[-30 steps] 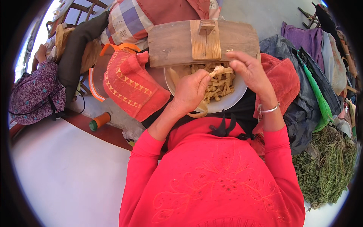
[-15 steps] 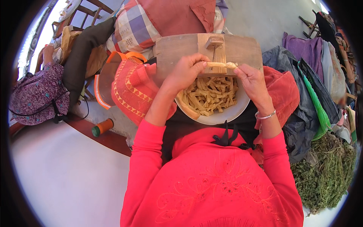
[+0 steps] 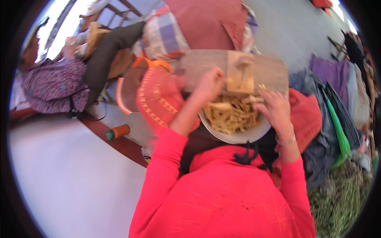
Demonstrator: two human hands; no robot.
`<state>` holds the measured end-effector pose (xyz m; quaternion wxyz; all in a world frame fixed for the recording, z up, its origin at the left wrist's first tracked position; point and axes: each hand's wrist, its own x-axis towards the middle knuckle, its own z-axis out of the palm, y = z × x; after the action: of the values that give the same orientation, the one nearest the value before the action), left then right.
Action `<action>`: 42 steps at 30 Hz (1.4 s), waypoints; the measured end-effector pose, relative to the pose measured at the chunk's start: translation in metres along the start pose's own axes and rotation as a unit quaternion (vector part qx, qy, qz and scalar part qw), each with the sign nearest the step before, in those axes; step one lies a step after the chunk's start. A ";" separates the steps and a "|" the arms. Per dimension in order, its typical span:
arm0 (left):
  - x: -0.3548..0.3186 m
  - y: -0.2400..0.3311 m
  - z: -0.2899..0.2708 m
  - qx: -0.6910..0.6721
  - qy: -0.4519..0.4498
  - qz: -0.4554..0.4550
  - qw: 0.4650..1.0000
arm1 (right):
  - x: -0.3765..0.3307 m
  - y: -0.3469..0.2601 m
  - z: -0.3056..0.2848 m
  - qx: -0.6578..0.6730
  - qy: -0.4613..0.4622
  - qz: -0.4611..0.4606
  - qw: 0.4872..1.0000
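A white bowl (image 3: 234, 139) of pale yellow-brown strips (image 3: 233, 119) rests at my lap. Behind it, a wooden board (image 3: 198, 65) carries a lighter crosspiece with a small raised block (image 3: 244, 61). My left hand (image 3: 209, 84) hovers over the board's left part, fingers curled in; blur hides whether anything is between them. Over the bowl's right rim, my right hand (image 3: 275, 108) is closed on a short twisted bundle of the pale strips (image 3: 251, 100), its end pointing left. A few pale bits (image 3: 261, 86) show just above the right fingers.
A red cloth (image 3: 158, 99) lies left of the bowl, another red cloth (image 3: 304, 113) right. An orange-and-green spool (image 3: 118, 132) sits at lower left. Dark plastic sheeting (image 3: 313, 158) and dried green plants (image 3: 341, 198) fill the right. A person's patterned sleeve (image 3: 55, 85) shows at left.
My hands were together on the twisted bundle; now the left has let go of it and drawn away leftward. The right has lowered with the bundle to the bowl's rim. The view has shifted.
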<state>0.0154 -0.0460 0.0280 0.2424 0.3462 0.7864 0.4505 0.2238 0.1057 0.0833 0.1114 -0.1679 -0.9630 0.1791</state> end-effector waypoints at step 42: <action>-0.076 0.046 0.059 0.106 -0.014 0.169 0.980 | -0.029 -0.024 0.040 0.192 0.057 0.145 0.969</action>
<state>0.1199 -0.0555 0.0452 0.1354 0.5043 0.7565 0.3938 0.2330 0.0614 0.0518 0.1695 -0.2916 -0.8677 0.3652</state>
